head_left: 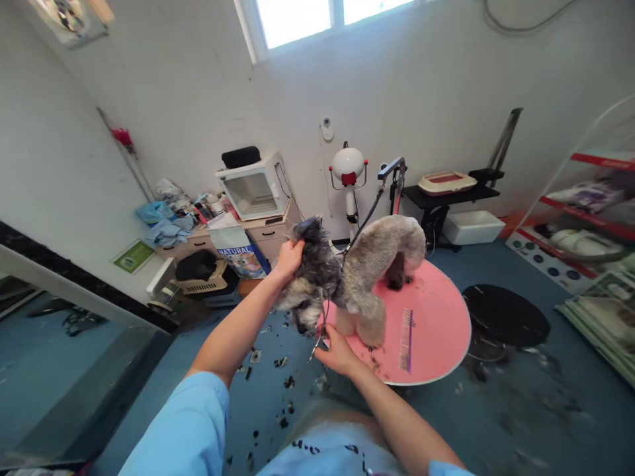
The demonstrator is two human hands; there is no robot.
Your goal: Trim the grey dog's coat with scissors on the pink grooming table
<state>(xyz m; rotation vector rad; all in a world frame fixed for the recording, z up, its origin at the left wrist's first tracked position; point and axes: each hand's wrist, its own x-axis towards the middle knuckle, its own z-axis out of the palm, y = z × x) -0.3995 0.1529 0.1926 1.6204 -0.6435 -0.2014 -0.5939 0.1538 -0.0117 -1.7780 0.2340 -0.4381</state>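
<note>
One dog (357, 271), two hands, one comb (405, 338)

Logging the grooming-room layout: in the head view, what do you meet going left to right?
Pet food bag → left hand → dog → comb → black stool → display shelves.

A round pink grooming table (436, 344) carries a grey dog (367, 264), a metal comb (405, 338) beside it, and scattered hair clippings (376, 363).
</note>
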